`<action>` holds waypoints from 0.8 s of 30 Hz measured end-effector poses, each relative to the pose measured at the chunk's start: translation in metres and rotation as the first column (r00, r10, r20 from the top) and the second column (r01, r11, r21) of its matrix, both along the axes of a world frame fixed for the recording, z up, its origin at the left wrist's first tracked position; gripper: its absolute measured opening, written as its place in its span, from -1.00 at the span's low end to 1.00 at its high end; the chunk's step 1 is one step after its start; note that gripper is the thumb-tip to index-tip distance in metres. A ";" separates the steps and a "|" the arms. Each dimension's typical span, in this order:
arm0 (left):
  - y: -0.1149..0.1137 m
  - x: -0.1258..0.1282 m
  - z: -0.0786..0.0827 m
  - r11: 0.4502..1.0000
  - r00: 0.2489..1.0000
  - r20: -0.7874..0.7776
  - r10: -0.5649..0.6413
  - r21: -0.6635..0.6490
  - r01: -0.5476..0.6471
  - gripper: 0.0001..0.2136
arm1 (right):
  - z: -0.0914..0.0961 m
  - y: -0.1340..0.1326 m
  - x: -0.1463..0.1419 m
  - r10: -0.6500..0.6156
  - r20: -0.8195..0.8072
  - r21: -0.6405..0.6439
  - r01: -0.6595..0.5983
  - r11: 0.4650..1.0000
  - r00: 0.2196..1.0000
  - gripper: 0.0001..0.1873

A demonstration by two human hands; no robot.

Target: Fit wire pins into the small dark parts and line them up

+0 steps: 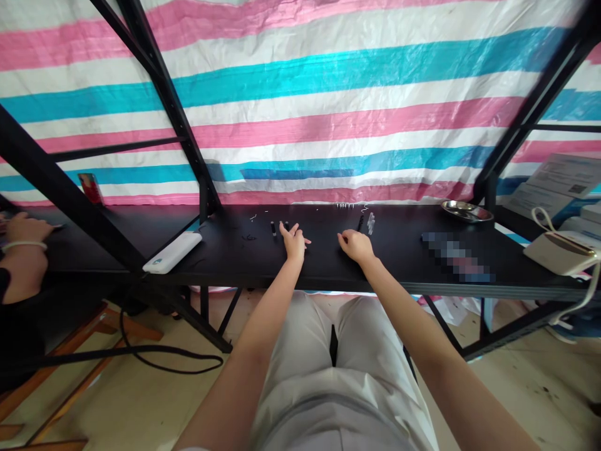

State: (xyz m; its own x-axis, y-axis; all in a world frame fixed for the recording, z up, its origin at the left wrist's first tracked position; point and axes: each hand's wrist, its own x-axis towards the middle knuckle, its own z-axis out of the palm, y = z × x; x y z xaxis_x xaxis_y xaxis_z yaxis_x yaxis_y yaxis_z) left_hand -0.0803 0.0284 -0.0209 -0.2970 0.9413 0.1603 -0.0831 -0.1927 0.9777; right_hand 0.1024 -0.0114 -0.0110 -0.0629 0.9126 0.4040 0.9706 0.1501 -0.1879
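Midway between the desk's [235, 260] near and far edges, 1 short black tube [273, 227] lies beside the spread left hand [295, 243]; the right hand [357, 244] is curled, contents hidden. Probably light, stiff, prone to roll: pinch it mid-length.

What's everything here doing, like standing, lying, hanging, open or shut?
Bare left hand: fingers spread
Bare right hand: fingers curled
White rectangular plastic block: lying flat
Shiny round metal dish: lying flat
Cream boxy bag: set down, opening unclear
Short black cylinder: lying down
Clear thin pieces: lying bunched
Small red container: upright
Striped plastic sheet: hanging
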 end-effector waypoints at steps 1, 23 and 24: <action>-0.001 0.000 0.001 1.000 1.000 0.007 -0.006 -0.003 0.006 -0.29 | -0.001 -0.001 0.000 0.015 0.012 -0.002 -0.015 1.000 1.000 -0.63; -0.009 0.002 0.011 0.992 0.996 0.047 -0.073 0.108 0.067 -0.56 | -0.006 -0.002 0.001 0.069 0.004 0.038 -0.069 0.997 0.998 -0.63; -0.010 0.002 0.011 0.991 0.996 0.055 -0.068 0.123 0.061 -0.59 | -0.006 -0.003 0.001 0.070 -0.001 0.041 -0.070 0.997 0.998 -0.63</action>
State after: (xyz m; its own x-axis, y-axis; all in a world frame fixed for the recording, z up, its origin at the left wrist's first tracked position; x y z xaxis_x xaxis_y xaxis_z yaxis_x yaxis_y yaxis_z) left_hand -0.0783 0.0182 -0.0095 -0.2486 0.9335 0.2582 -0.1558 -0.3017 0.9406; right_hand 0.1031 -0.0141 -0.0169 -0.1249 0.8887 0.4411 0.9571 0.2251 -0.1825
